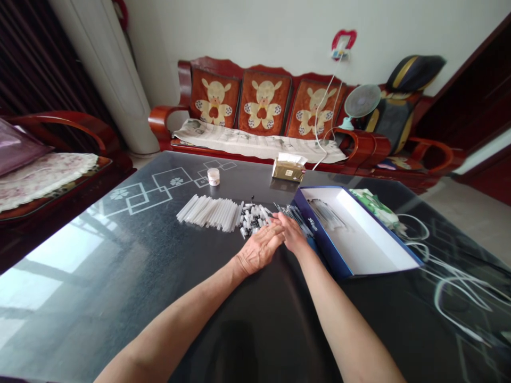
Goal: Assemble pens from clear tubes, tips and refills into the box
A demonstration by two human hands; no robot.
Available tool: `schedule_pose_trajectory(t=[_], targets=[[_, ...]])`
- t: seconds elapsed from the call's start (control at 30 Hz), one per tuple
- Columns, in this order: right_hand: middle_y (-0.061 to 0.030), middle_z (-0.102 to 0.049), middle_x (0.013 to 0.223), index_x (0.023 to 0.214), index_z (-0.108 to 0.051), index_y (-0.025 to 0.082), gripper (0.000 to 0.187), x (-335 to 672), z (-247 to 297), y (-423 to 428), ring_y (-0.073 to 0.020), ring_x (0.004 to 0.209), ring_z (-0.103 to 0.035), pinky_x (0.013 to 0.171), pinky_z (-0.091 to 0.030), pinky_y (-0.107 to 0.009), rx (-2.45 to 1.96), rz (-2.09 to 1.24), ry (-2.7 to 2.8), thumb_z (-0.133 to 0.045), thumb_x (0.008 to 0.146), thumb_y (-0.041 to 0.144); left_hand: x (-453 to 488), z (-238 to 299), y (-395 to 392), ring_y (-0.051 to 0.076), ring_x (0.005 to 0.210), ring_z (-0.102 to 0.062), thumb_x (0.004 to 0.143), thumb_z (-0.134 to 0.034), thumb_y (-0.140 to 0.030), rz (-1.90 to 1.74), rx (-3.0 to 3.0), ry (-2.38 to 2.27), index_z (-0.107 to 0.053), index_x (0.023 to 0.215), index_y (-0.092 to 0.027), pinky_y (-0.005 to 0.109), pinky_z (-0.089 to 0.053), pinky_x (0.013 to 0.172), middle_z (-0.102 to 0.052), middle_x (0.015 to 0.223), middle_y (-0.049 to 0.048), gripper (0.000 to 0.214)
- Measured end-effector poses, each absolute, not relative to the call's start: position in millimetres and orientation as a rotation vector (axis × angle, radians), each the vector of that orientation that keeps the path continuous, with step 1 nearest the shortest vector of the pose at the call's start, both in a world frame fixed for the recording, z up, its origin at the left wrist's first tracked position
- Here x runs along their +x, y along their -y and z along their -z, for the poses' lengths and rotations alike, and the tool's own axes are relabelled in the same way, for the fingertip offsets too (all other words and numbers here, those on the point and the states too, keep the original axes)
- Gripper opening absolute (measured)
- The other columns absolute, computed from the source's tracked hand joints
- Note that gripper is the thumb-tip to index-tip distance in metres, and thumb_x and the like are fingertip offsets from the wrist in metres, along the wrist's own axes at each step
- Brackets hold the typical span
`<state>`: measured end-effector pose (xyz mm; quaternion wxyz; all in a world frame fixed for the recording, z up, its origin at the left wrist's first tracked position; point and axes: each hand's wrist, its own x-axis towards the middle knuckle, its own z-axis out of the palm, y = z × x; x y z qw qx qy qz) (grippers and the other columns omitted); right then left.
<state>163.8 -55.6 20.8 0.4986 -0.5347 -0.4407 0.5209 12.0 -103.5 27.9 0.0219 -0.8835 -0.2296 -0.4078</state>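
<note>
Both my hands meet at the middle of a dark glass table. My left hand lies palm down, its fingers stretched toward a heap of small black and white caps. My right hand rests beside it, fingers curled over a bundle of thin pen refills; whether it grips any is hidden. A row of white plastic tubes lies left of the caps. An open blue box with a white inside stands to the right, a few clear pieces at its far end.
A tissue box and a small white jar stand at the far side of the table. A green and white bag lies behind the blue box. Beyond are a red wooden sofa, a small fan and a white column unit.
</note>
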Motion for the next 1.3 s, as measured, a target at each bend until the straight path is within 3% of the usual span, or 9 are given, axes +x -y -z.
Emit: schedule_pose_trajectory(t=[0.07,0.2,0.47,0.67,0.8,0.93,1.1,1.3], targets=[[-0.0049,-0.072,0.085,0.088,-0.063,0.023,0.029,153.3,-18.6,56.4,-0.019,0.074,-0.068,0.066,-0.055,-0.032,-1.144,-1.471,0.782,-0.057,0.082,0.051,11.7,-27.6,109.1,0.019,0.133,-0.042,0.093,-0.033,-0.008,1.302,-2.802,0.615,-0.053,0.115,-0.014,0.038,-0.042,0.106,-0.054,0.133,0.0142,0.03],[-0.0017,-0.071,0.077,0.078,-0.063,0.023,0.014,149.2,-19.2,53.2,-0.0142,0.071,-0.067,0.06,-0.054,-0.024,-1.032,-1.532,0.554,-0.069,0.077,0.036,4.5,-25.3,116.6,0.021,0.135,-0.039,0.092,-0.037,-0.009,1.371,-2.822,0.597,-0.052,0.113,-0.015,0.04,-0.043,0.107,-0.054,0.133,0.0147,0.026],[0.004,-0.064,0.06,0.077,-0.064,0.021,0.014,153.9,-21.3,55.8,-0.0073,0.05,-0.057,0.04,-0.045,-0.016,-0.897,-1.639,0.434,-0.074,0.074,0.029,-16.0,-15.8,124.0,0.021,0.134,-0.042,0.091,-0.042,-0.01,1.577,-2.874,0.713,-0.051,0.109,-0.016,0.042,-0.042,0.109,-0.051,0.137,0.0145,0.021],[0.0039,-0.063,0.06,0.074,-0.062,0.019,0.018,150.4,-10.3,68.4,-0.0069,0.053,-0.059,0.046,-0.049,-0.015,-0.936,-1.586,0.502,-0.078,0.066,0.021,-28.5,-5.5,128.2,0.015,0.11,-0.063,0.091,-0.046,-0.013,1.895,-2.681,1.201,-0.057,0.101,-0.019,0.027,-0.051,0.094,-0.065,0.12,0.0079,0.016],[0.0062,-0.063,0.064,0.08,-0.063,0.02,0.028,149.7,-3.7,74.6,-0.0067,0.055,-0.059,0.048,-0.049,-0.015,-0.931,-1.494,0.58,-0.082,0.06,0.024,-34.7,-3.8,111.4,0.015,0.097,-0.067,0.09,-0.053,-0.024,2.036,-2.557,1.491,-0.063,0.098,-0.021,0.026,-0.053,0.086,-0.071,0.107,0.0038,0.013],[0.0059,-0.063,0.066,0.084,-0.064,0.02,0.034,150.1,-2.4,75.8,-0.0069,0.056,-0.057,0.05,-0.047,-0.018,-0.987,-1.292,0.695,-0.081,0.059,0.035,-43.4,-12.0,89.3,0.014,0.079,-0.066,0.089,-0.055,-0.03,1.635,-2.529,1.624,-0.067,0.1,-0.02,0.024,-0.051,0.073,-0.071,0.091,0.0036,0.018],[0.0018,-0.065,0.067,0.08,-0.062,0.019,0.034,147.0,-4.4,78.0,-0.0124,0.059,-0.06,0.048,-0.044,-0.022,-1.134,-1.064,0.852,-0.075,0.064,0.046,-34.2,-22.4,81.9,0.02,0.081,-0.061,0.09,-0.053,-0.033,0.938,-2.473,1.453,-0.069,0.098,-0.02,0.033,-0.044,0.081,-0.066,0.079,0.0072,0.022],[0.0012,-0.066,0.067,0.079,-0.063,0.02,0.031,136.0,-7.4,84.1,-0.0144,0.061,-0.062,0.049,-0.043,-0.023,-1.132,-1.086,0.907,-0.074,0.066,0.046,1.4,-13.3,85.7,0.019,0.071,-0.058,0.094,-0.046,-0.037,1.0,-2.334,1.461,-0.065,0.086,-0.017,0.03,-0.042,0.071,-0.062,0.073,0.0066,0.029]])
